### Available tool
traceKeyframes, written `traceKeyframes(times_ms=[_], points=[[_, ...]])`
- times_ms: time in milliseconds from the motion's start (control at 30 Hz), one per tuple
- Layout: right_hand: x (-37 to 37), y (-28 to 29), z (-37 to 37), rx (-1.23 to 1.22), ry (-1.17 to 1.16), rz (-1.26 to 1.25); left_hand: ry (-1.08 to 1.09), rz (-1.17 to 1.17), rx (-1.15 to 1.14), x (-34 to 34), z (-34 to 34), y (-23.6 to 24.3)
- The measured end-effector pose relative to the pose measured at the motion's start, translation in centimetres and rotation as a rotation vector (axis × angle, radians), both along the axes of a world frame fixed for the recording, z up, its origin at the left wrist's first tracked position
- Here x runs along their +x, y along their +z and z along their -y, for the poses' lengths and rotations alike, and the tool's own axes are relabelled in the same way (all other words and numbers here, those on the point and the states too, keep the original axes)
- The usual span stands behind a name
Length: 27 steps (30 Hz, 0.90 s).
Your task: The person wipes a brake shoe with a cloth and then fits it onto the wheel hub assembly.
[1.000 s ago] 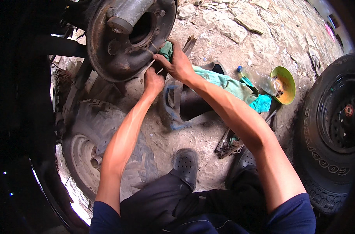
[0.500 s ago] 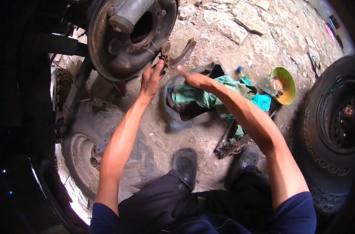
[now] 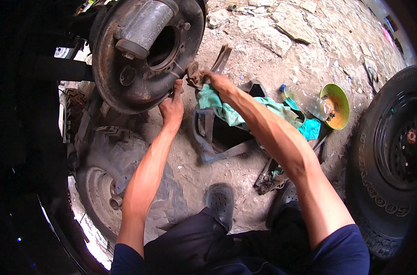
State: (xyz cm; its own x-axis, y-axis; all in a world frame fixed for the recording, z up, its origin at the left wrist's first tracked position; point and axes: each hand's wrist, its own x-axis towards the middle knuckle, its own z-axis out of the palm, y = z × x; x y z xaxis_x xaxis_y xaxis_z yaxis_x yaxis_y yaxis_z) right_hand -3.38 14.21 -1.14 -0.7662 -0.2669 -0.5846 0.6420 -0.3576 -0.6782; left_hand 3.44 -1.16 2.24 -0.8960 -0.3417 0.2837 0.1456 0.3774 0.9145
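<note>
Right hand (image 3: 221, 85) touched a rusty metal part (image 3: 194, 76) above green cloth (image 3: 211, 99); left hand (image 3: 172, 108), thumb up, was by the round plate (image 3: 139, 94). I couldn't tell either's grip.

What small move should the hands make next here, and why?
Probably bring the left hand across to steady the curved metal part: the right hand is at that part, with the green cloth just below it, while the left hand is by the lower rim of the round metal plate, apparently not holding the part.
</note>
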Motion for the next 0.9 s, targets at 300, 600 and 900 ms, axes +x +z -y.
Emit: traceKeyframes(times_ms=[300,600,900], points=[[-5.5,6.4,-5.9,0.728,-0.116,-0.854,-0.014,-0.031,-0.083,-0.7,1.1,-1.5],[-5.5,3.8,-5.8,0.812,0.061,-0.577,-0.039,-0.069,0.054,-1.0,-0.1,-0.7],[-2.4,-3.3,-2.7,0.281,0.132,-0.184,-0.067,-0.06,0.136,-1.5,-2.0,-0.7]])
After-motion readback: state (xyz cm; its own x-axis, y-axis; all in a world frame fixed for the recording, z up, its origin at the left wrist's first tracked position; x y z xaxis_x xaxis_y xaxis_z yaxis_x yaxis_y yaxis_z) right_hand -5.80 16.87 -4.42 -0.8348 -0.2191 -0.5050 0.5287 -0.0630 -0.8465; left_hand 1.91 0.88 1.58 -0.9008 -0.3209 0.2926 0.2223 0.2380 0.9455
